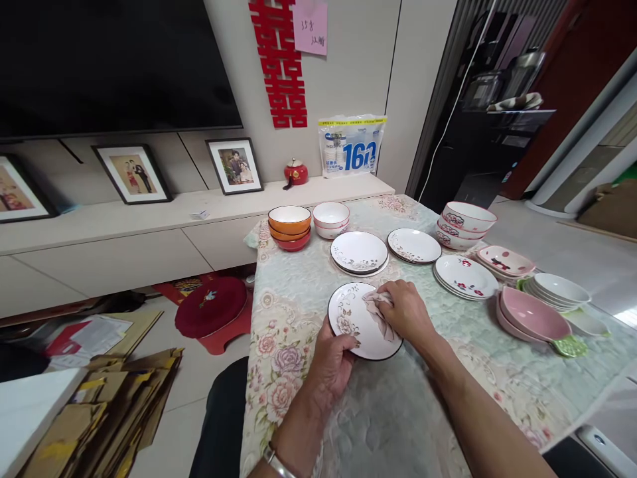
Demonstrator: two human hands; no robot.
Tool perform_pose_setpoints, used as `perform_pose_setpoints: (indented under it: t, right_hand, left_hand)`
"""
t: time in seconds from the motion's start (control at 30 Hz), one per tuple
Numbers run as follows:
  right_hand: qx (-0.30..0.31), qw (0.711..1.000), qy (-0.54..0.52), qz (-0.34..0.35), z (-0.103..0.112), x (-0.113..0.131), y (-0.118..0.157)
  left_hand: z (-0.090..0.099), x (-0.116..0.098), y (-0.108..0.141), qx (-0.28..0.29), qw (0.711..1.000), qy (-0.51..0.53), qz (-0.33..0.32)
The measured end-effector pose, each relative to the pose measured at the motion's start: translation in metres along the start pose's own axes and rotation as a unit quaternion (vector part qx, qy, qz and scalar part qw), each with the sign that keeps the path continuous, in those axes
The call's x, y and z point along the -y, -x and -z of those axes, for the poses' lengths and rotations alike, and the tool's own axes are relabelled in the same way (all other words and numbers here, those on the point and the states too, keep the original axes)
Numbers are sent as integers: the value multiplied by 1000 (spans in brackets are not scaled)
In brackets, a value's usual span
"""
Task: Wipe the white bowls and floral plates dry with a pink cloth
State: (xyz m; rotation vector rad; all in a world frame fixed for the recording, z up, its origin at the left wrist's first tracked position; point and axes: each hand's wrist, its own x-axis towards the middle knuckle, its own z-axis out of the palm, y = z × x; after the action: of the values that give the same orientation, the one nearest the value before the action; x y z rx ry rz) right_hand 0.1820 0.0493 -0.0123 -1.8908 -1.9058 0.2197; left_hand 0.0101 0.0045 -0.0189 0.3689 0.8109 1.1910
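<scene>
A white plate [365,342] with a dark rim and brown flower print is tilted above the table in front of me. My left hand [331,358] grips its lower left edge, thumb over the top. My right hand [405,309] is closed on a crumpled pale pink cloth [381,318], which presses on the plate's upper right face. Just beyond are a stack of matching plates [359,251] and another patterned plate stack [414,245]. The fingers under the plate are hidden.
Orange and red bowls [289,229], white bowls [331,219], flowered plates [466,277], patterned bowls [465,222], and pink dishes [532,315] stand on the floral tablecloth [283,372]. A red stool [212,305] and flattened cardboard [124,405] lie left. Behind runs a low cabinet [174,212].
</scene>
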Motion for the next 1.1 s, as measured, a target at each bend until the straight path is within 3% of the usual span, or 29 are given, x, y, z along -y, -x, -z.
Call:
perform_pose_setpoints:
  t: [0.1,0.17,0.27,0.43,0.5,0.63,0.77,0.87,0.97,1.03,1.1]
  right_hand:
    - [-54,998,21,40,-4,7,4]
    - [-53,997,-13,60,-7,12,6]
    - [6,985,-123,123,-11,23,11]
    - [90,935,-236,250,-14,36,16]
    - [82,946,-207,234,-12,31,13]
    - [17,991,-62,116,-3,9,2]
    - [-18,998,17,52,1,3,2]
    - [14,992,-83,97,-3,18,10]
    - [83,956,-220,174,-7,35,18]
    - [112,937,-258,206,-8,40,19]
    - [110,938,-254,211,-8,37,16]
  left_hand:
    - [-2,0,3,18,999,-12,28]
    - [-3,1,6,49,997,-23,51]
    - [-4,4,8,66,995,-40,59]
    - [-2,7,5,58,997,-46,37]
    - [-3,6,5,74,995,-51,41]
    - [-6,2,9,78,994,-47,55]
    - [-8,1,10,71,995,-38,60]
    - [-8,2,10,75,995,-45,58]
    - [-7,4,9,75,995,-54,29]
    - [-7,5,8,80,995,-58,16]
    - [-6,6,8,87,994,-59,21]
